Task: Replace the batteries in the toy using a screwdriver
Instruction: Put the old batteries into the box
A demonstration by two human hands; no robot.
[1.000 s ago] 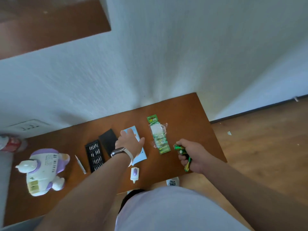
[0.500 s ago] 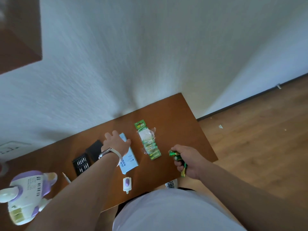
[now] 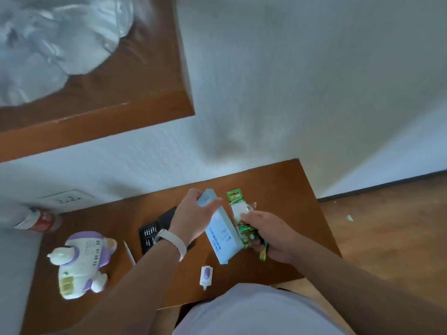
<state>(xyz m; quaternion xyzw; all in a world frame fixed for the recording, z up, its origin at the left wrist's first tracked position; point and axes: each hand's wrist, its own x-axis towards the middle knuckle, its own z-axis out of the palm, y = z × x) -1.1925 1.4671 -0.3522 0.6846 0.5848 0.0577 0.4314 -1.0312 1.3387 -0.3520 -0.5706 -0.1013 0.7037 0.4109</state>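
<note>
The white-and-purple plastic toy [image 3: 82, 262] lay on its side at the left end of the brown wooden bench [image 3: 290, 189]. The left hand [image 3: 191, 218] gripped a pale blue cardboard box [image 3: 222, 235], which had lain flat a second earlier and was now lifted. The right hand [image 3: 273, 233] clutched green batteries [image 3: 249, 234] beside it.

White-purple toy [image 3: 82, 264] near slim screwdriver [image 3: 129, 253]

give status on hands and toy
Left hand grips blue box. Right hand holds green batteries. Toy lies on table, untouched, screwdriver beside it.
</note>
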